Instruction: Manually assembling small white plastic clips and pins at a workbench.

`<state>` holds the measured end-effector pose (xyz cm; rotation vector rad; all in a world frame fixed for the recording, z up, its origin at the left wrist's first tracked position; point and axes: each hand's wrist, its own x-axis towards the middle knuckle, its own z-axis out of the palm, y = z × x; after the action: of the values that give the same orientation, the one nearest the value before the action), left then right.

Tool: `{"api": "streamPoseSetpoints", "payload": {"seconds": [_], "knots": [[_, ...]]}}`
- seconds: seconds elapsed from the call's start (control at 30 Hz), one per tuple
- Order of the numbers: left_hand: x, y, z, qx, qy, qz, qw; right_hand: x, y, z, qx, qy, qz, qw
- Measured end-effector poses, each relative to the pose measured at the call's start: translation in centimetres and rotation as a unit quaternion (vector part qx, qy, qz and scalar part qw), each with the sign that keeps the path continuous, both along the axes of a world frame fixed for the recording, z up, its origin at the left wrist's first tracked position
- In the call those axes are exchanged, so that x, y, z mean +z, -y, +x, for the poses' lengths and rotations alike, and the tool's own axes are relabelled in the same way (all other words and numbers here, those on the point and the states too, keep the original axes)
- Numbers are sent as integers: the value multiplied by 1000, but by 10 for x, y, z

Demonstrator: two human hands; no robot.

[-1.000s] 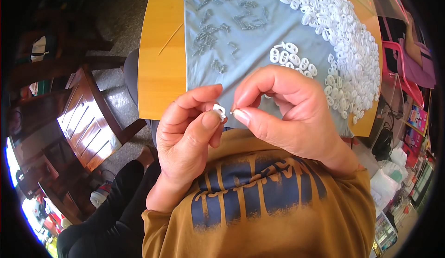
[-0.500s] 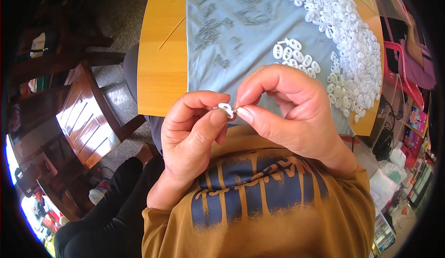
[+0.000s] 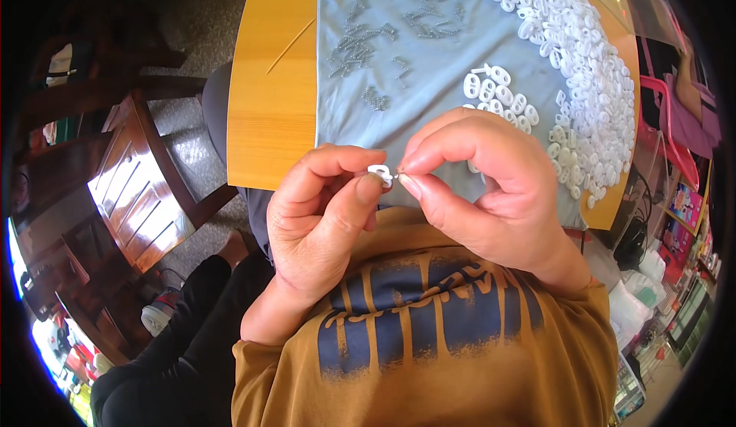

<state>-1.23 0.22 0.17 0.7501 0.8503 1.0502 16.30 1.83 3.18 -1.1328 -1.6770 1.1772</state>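
Note:
My left hand [image 3: 318, 216] is closed, holding a small white plastic cord lock [image 3: 379, 171] between thumb and fingertips. Facing it, my right hand [image 3: 491, 185] makes a pinch of thumb and index finger. A tiny dark metal spring [image 3: 396, 175] shows at those fingertips, against the cord lock's side; most of it is hidden. Beyond my right hand a small group of white two-holed cord locks [image 3: 498, 93] lies on the pale blue cloth [image 3: 429, 82]. Thin grey metal springs [image 3: 356, 47] lie scattered on the cloth beyond my left hand.
A large heap of white plastic pieces [image 3: 586, 67] covers the right side of the wooden table [image 3: 264, 113]. A thin wooden stick [image 3: 290, 46] lies on its left part. Left of the table stand dark wooden furniture and a glossy chair [image 3: 142, 189]. Someone's purple sleeve [image 3: 694, 113] shows far right.
Both hands stay together, with the cord lock turned slightly and shifted a little to the right and up. The table and its contents appear slightly further right in view.

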Motion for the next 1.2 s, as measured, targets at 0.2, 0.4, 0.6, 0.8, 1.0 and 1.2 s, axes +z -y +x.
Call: {"api": "streamPoseSetpoints", "payload": {"seconds": [0.2,0.4,0.6,0.8,1.0,1.2], "knots": [[1,0,-1,-5,-35,8,999,-2,0,1,-13,8,9,1000],[0,0,1,-5,-41,8,999,-4,-1,0,-10,29,43,999],[-2,0,0,-5,-57,15,998,-5,-1,0,4,32,70,997],[-1,1,1,4,-46,22,999,-7,1,-1,-11,33,63,997],[-2,0,0,3,-48,22,999,-7,1,-1,-11,32,58,998],[-3,0,2,6,-38,25,999,-8,1,-2,-8,24,56,998]]}}
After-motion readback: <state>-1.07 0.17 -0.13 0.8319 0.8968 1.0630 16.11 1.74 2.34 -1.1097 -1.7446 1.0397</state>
